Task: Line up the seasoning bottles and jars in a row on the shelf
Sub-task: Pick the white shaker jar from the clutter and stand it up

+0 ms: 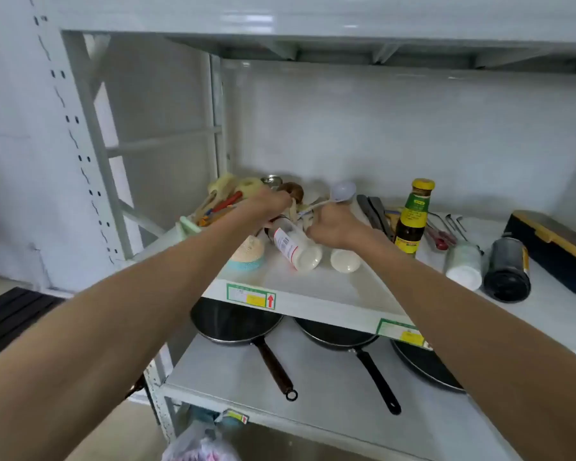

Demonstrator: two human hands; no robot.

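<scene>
A white bottle with a red label point(296, 249) lies on its side on the middle shelf point(313, 287), base toward me. My left hand point(271, 206) curls over its cap end. Right beside it lies a small white jar point(345, 261), its top hidden under my right hand point(331, 226), whose fingers are closed around it. A dark sauce bottle with a yellow cap point(412, 224) stands upright just right of that hand. Further right, a white jar point(464, 266) and a dark jar point(507, 272) lie on their sides.
A green holder crammed with utensils point(213, 207) fills the shelf's back left, with a white ladle point(344, 191) behind my hands. A teal cup point(248, 254), knives point(374, 211) and a dark box with yellow trim point(552, 247) share the shelf. Three frying pans point(236, 322) sit below.
</scene>
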